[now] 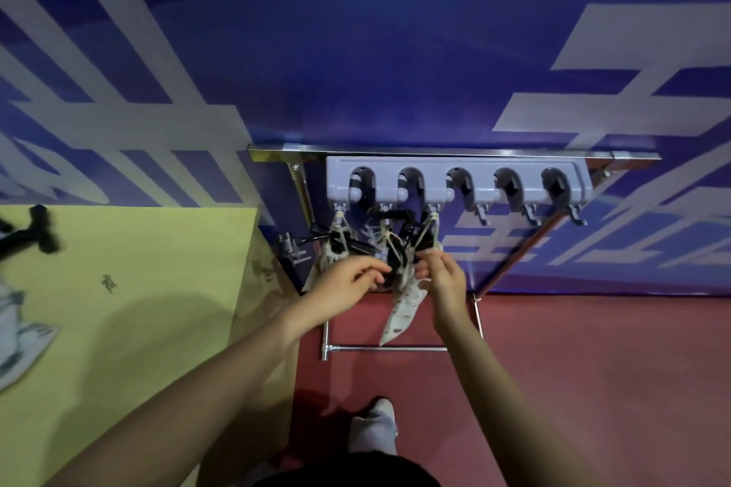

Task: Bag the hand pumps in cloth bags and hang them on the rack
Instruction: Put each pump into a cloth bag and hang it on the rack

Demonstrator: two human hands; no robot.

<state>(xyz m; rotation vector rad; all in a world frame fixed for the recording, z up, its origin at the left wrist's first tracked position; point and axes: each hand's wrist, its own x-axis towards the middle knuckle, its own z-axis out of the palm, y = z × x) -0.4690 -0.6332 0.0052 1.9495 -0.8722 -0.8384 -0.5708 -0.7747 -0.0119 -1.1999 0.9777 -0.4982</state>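
While both hands' fingers pinch middle cloth bag (399, 312), black pump (395, 257) sits inside; rack (459, 180) above.

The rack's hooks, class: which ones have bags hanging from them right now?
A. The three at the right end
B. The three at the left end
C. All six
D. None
B: cords of cloth bags run up to the three left hooks of the rack, while the hooks on the right hang bare; both hands, left and right, work at the bags.
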